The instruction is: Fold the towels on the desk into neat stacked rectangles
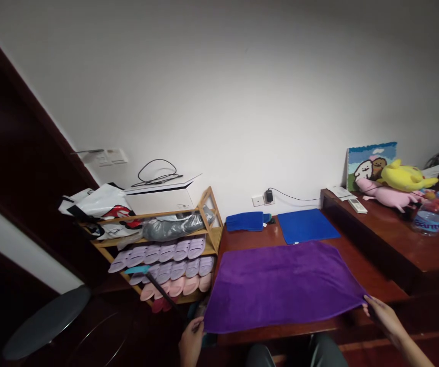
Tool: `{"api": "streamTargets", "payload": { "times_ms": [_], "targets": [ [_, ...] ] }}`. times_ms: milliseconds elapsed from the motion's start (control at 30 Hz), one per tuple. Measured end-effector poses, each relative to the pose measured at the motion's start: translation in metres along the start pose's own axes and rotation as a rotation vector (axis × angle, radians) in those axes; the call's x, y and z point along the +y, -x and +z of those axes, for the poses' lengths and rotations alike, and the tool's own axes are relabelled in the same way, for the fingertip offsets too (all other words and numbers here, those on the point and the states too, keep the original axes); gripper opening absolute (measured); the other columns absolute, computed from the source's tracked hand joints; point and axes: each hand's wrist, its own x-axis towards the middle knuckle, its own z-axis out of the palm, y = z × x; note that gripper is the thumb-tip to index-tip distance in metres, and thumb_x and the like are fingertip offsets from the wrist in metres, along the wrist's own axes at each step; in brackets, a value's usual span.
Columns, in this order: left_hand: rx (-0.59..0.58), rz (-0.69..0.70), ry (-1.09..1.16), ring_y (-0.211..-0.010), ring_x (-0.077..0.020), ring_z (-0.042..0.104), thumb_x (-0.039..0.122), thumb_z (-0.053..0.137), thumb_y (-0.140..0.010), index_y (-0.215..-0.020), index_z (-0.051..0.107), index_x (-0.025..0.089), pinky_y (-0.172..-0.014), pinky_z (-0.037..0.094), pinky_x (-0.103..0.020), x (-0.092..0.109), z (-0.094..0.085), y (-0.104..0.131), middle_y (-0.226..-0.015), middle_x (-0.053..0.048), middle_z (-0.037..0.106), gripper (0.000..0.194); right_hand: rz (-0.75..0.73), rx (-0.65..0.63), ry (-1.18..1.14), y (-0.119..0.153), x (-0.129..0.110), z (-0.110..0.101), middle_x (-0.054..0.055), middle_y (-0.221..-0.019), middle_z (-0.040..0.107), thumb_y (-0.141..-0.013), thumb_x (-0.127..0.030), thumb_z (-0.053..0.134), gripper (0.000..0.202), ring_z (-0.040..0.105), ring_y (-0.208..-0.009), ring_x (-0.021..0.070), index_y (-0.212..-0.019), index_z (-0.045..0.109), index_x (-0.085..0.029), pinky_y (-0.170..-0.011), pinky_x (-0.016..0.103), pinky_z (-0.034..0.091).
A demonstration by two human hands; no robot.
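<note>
A purple towel [280,285] is spread wide above the reddish-brown wooden table [265,331], its far side seeming to rest on the top. My left hand [191,340] pinches the near left corner. At the near right corner, my right hand [383,316] grips the cloth between thumb and fingers, pulling that edge taut. Beyond the towel lies a flat blue cloth [307,226]. A folded blue cloth [245,221] sits to its left near the wall, with a small dark item at its right end.
A wooden shoe rack [213,237] with several slippers stands left, topped by a white box [161,198]. On the raised right surface are plush toys [406,176], a remote [357,205] and a large plastic bottle [431,216]. A round stool [47,321] stands lower left.
</note>
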Motion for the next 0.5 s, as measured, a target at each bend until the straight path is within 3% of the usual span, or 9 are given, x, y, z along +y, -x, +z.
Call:
{"api": "streamTargets", "payload": {
  "times_ms": [133, 300, 400, 500],
  "targets": [
    [-0.032, -0.016, 0.101, -0.091, -0.0340, 0.078, 0.045, 0.054, -0.068, -0.075, 0.076, 0.032, -0.080, 0.061, -0.041, -0.023, 0.005, 0.023, -0.087, -0.002, 0.082, 0.027, -0.047, 0.083, 0.145, 0.002, 0.019, -0.019, 0.004, -0.060, 0.072, -0.047, -0.057, 0.072, 0.030, 0.075, -0.068, 0.0363, -0.064, 0.070, -0.032, -0.061, 0.044, 0.062],
    [-0.026, -0.024, 0.035, -0.096, -0.0363, 0.076, 0.045, 0.049, -0.070, -0.080, 0.077, 0.034, -0.086, 0.061, -0.047, -0.042, 0.004, 0.034, -0.093, -0.003, 0.081, 0.032, -0.144, 0.171, 0.406, -0.016, 0.026, -0.044, 0.007, -0.072, 0.077, -0.050, -0.053, 0.065, 0.022, 0.075, -0.097, 0.0434, -0.060, 0.065, -0.033, -0.084, 0.051, 0.062],
    [0.049, 0.091, -0.053, -0.100, -0.0376, 0.074, 0.043, 0.049, -0.071, -0.080, 0.077, 0.031, -0.095, 0.058, -0.051, -0.040, 0.006, 0.025, -0.094, -0.008, 0.080, 0.031, -0.245, 0.250, 0.560, -0.034, 0.016, -0.045, 0.012, -0.083, 0.078, -0.054, -0.057, 0.062, 0.028, 0.072, -0.107, 0.0468, -0.067, 0.065, -0.032, -0.098, 0.057, 0.056],
    [0.090, 0.290, -0.122, -0.107, -0.0361, 0.071, 0.041, 0.048, -0.076, -0.084, 0.077, 0.030, -0.106, 0.053, -0.050, -0.020, 0.017, 0.004, -0.101, -0.011, 0.078, 0.032, -0.324, 0.256, 0.611, -0.062, -0.010, -0.024, 0.016, -0.102, 0.078, -0.060, -0.058, 0.056, 0.036, 0.068, -0.117, 0.0451, -0.078, 0.066, -0.029, -0.107, 0.057, 0.050]
  ]
}}
